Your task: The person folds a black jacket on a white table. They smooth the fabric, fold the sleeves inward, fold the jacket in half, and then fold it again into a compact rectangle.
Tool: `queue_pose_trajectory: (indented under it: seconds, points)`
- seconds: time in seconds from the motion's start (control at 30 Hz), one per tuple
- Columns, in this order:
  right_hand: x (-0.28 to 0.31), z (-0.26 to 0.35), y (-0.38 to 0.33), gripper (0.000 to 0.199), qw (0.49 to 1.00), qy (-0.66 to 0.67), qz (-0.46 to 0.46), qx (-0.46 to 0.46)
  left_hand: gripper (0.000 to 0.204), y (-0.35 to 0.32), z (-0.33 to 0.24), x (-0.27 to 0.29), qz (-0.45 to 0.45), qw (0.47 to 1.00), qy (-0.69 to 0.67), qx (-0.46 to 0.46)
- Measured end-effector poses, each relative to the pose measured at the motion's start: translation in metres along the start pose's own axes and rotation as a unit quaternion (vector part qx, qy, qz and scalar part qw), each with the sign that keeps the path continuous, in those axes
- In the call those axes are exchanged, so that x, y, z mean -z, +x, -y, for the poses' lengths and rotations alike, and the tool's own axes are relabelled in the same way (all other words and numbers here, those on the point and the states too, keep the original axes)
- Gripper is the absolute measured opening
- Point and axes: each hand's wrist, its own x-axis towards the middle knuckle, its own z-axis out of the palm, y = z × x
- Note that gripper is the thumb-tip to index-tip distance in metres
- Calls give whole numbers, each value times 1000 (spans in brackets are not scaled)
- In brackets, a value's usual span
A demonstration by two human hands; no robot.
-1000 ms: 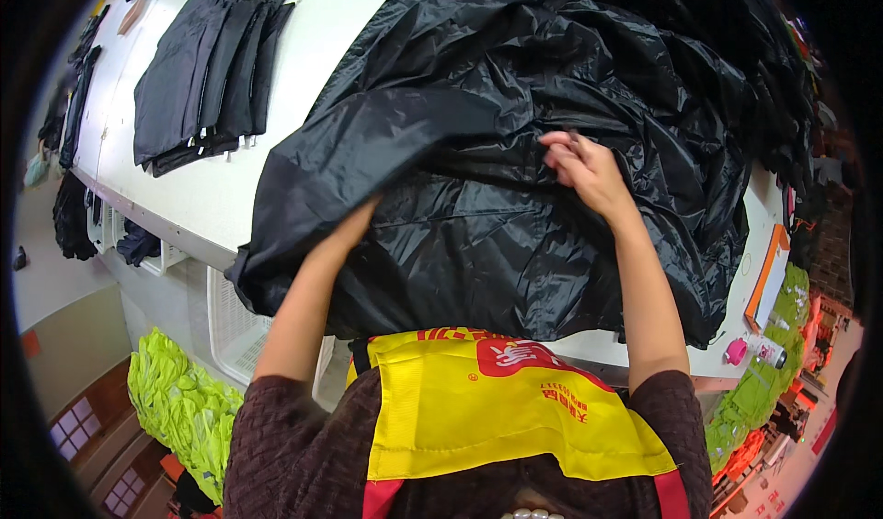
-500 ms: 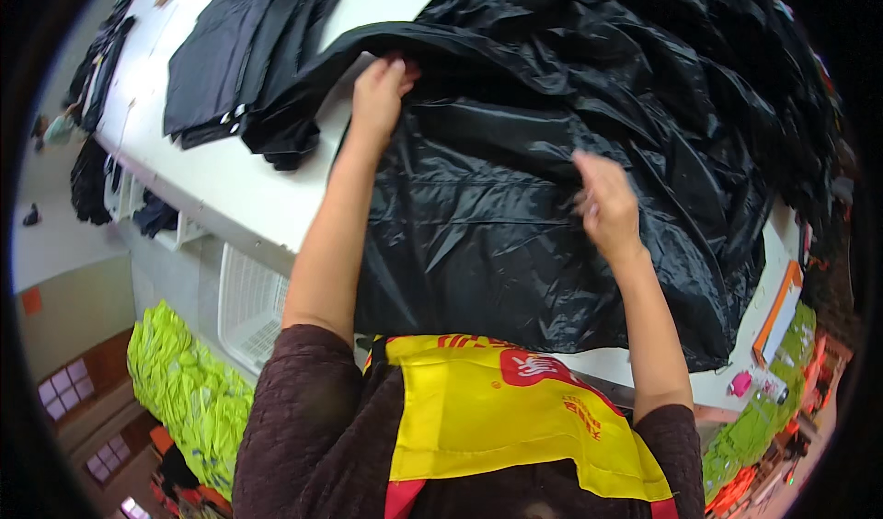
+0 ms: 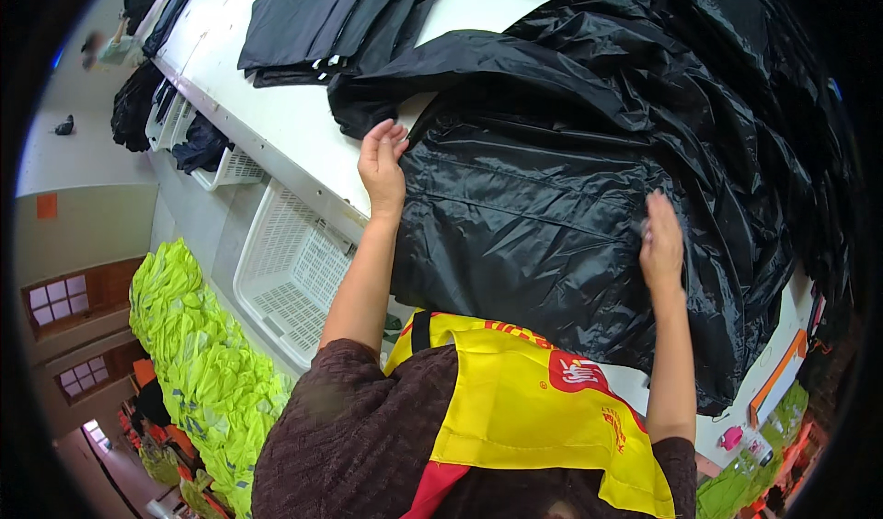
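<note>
A shiny black garment (image 3: pixel 515 211) lies spread before me on the white table, its near part smoothed into a broad panel with seams across it. At the panel's left edge is my left hand (image 3: pixel 383 165), fingers stretched and slightly bent, thumb side toward the fabric; nothing shows in its grasp. My right hand (image 3: pixel 662 248) stands edge-on over the right side of the panel, fingers straight and a little blurred. Beyond the panel, a black sleeve-like length (image 3: pixel 460 59) curves to the left. Loose black fabric bunches to the right.
Folded black garments (image 3: pixel 336 22) are stacked at the far left of the white table (image 3: pixel 303 147). Below its left edge stands a white plastic basket (image 3: pixel 294 266), near a heap of lime-yellow fabric (image 3: pixel 198 363). An orange-edged board (image 3: pixel 780 376) and a clear bottle (image 3: pixel 758 445) sit at the right.
My left hand has come nearer, from the raised far fabric to the panel's left edge. My right hand has moved right and slightly nearer. The raised black fabric has dropped, and the view has shifted.
</note>
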Motion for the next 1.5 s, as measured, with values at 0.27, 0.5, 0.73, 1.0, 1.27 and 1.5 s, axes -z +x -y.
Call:
queue_pose_trajectory:
  seconds: [0.27, 0.5, 0.73, 1.0, 1.27, 1.5]
  points:
    - [5, 28, -74, 35, 995, 40, -19, -87, 52, 20, -21, 24, -247, 962, 115, 30]
    - [25, 58, -86, 24, 967, 190, -7, -167, 23, 87, -17, 55, -7, 937, 339, -87]
    - [74, 139, -57, 20, 859, 473, -98, -172, 14, -80, -138, -68, 90, 820, 357, -437]
    - [87, 167, -40, 19, 769, 606, -51, -198, 26, -185, -173, -89, 298, 820, 225, -433]
    - [115, 159, -62, 14, 887, 448, 57, -98, 24, -174, -197, -100, 412, 792, 309, -328]
    - [114, 139, -92, 16, 863, 491, 83, -84, 12, -185, -171, -89, 442, 863, -41, 241]
